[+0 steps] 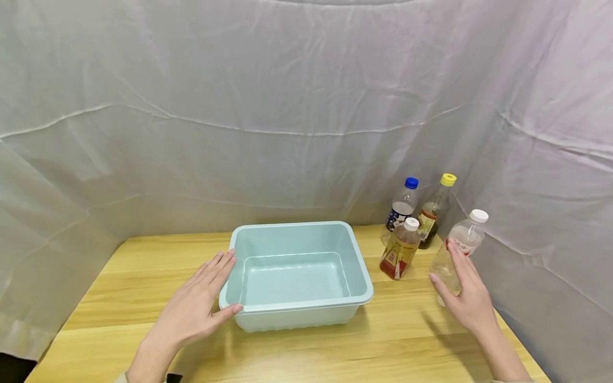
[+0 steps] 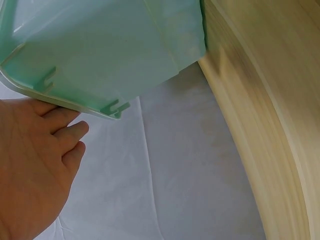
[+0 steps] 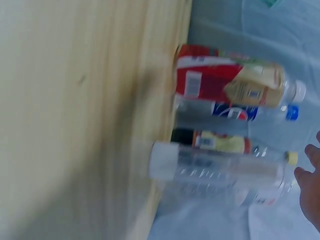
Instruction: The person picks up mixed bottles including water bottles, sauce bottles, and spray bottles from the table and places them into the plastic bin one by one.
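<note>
A pale green plastic tub [image 1: 297, 306] sits on the table with its open top up. My left hand [image 1: 193, 306] lies along its left rim, fingers straight and thumb at the near corner. In the left wrist view, the fingers [image 2: 70, 135] are just under the rim. My right hand [image 1: 466, 292] is spread beside a clear plastic bottle [image 1: 466, 234] with a white cap. The hand partly hides this bottle in the head view; whether they touch I cannot tell. In the right wrist view, fingertips [image 3: 312, 155] show near the bottle's cap end.
Left of the clear bottle stand a bottle with a red and yellow label [image 1: 399, 252], a blue-capped bottle [image 1: 402, 210] and a yellow-capped bottle [image 1: 433, 215] with dark liquid. Grey cloth [image 1: 287, 159] hangs behind and to the sides of the wooden table [image 1: 119, 298].
</note>
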Motion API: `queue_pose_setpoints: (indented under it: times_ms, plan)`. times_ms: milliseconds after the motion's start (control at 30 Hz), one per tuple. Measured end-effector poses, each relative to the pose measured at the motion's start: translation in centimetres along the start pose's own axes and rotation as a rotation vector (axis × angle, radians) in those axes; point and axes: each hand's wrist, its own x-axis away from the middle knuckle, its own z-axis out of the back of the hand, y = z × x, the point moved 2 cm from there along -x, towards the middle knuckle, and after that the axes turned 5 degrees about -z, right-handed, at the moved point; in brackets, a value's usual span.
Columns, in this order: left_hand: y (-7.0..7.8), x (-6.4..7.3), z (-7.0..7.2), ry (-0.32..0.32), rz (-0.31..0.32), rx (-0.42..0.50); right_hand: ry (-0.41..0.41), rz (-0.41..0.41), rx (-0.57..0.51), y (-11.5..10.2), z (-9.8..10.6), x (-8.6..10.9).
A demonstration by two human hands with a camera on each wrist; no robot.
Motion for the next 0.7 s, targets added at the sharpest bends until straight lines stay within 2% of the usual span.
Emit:
queue_pose_setpoints:
  times_ms: [367,567,700]
  plan:
    - [-0.1,-0.1,-0.1,0.004,-0.006,0.003,0.073,-0.048,-0.001,3.5,1.5,1.5]
    - [-0.1,-0.2,0.0,0.002,-0.005,-0.006,0.028,-0.171,0.002,4.2,1.7,1.9]
    - [-0.1,-0.1,-0.1,-0.002,-0.006,-0.004,-0.002,-0.224,-0.005,4.5,1.7,2.2]
